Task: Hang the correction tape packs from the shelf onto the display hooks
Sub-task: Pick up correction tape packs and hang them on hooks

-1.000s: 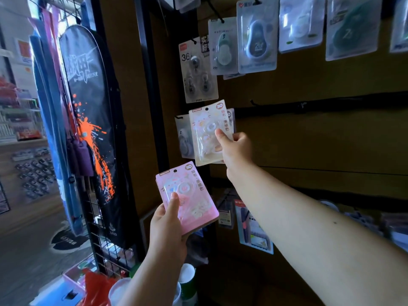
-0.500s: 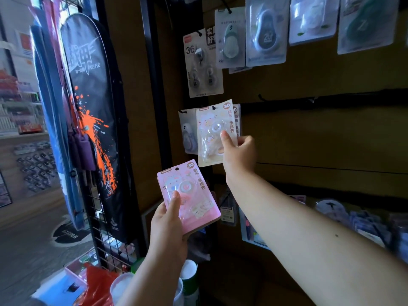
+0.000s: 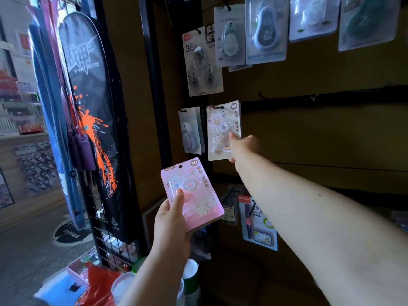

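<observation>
Head view: cream tape pack (image 3: pixel 223 129) now up on hook (image 3: pixel 215 107), was lower and tilted a sec ago. Right hand (image 3: pixel 241 147) grip still pinching its lower corner. Left hand (image 3: pixel 171 214) clamped on pink stack (image 3: pixel 191 192), next up I guess.

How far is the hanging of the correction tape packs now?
Done: it cannot be told. In hand: the right hand pinches a white pack at a hook; whether it is fully on is unclear. Left: the left hand holds a pink stack not yet hung.
</observation>
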{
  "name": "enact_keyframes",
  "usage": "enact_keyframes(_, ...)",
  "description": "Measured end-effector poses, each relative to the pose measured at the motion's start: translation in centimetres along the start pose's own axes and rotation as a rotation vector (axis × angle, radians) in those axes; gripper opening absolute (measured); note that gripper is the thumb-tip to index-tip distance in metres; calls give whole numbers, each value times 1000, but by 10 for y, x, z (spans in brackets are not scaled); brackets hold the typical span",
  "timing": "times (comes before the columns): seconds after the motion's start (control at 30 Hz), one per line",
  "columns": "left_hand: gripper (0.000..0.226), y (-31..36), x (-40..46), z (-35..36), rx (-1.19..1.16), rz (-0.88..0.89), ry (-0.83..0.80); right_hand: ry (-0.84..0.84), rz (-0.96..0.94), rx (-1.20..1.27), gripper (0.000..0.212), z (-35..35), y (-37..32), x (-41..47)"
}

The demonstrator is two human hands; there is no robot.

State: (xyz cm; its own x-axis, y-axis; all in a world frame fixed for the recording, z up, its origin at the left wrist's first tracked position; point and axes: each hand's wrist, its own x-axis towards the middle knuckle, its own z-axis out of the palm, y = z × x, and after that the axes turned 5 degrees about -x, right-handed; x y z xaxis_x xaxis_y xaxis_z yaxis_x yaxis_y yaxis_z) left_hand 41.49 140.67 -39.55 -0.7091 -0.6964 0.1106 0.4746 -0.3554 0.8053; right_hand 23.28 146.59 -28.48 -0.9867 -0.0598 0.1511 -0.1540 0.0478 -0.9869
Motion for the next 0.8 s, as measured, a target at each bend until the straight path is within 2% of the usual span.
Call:
enact_keyframes(0.13,30,2,-1,2,-8,5,5,-101,65,-78,42,-9,10,-7)
enact_keyframes(0.27,27,5,-4,4,-10,28,6,-202,48,-196,54,-21,28,-33)
enact_keyframes(0.4,27,5,-8,10,22,52,18,-470,-27,-127,60,-32,41,-74)
enact_keyframes(0.5,30,6,-13,14,25,56,25,-540,-137,-187,45,-38,47,-97)
enact_keyframes(0.63,32,9,-18,20,30,64,-2,-612,-110,-75,25,-47,46,-106)
enact_keyframes(0.8,32,13,-23,26,13,52,0,-568,-108,36,16,-53,44,-107)
